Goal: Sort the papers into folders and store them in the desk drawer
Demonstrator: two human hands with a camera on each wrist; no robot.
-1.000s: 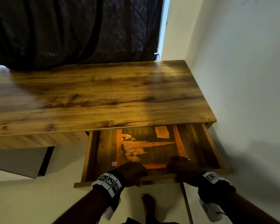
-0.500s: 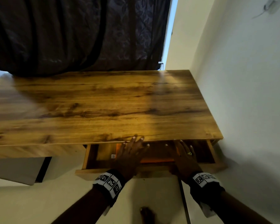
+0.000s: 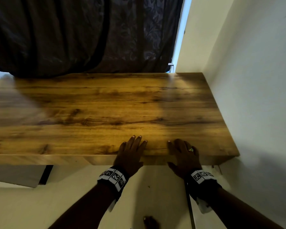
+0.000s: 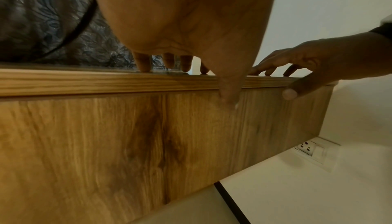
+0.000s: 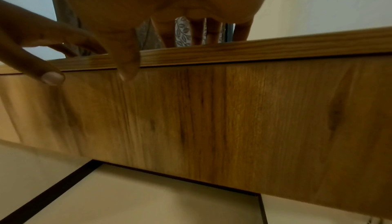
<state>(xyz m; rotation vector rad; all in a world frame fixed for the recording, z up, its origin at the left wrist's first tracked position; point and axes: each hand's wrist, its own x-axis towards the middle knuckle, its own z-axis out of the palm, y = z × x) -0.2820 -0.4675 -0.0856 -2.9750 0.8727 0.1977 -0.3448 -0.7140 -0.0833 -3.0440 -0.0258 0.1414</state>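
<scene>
The wooden desk [image 3: 97,109] has its drawer front [image 4: 148,143] flush under the desktop edge, so the drawer is closed and no folder or paper shows. My left hand [image 3: 131,150] lies flat with spread fingers on the desktop's front edge, its thumb [image 4: 229,97] down on the drawer front. My right hand [image 3: 182,152], with a ring on it, lies the same way just to the right, thumb [image 5: 127,70] on the drawer front [image 5: 233,118]. Neither hand holds anything.
A dark patterned curtain [image 3: 81,33] hangs behind the desk. A white wall [image 3: 254,80] runs close along the desk's right end, with a socket [image 4: 309,149] low on it. A black desk leg [image 3: 45,174] and a bare foot [image 3: 149,222] are below.
The drawer slid from open to fully closed, hiding the orange folder. Both hands went from gripping the drawer's front edge to lying flat on the desktop edge.
</scene>
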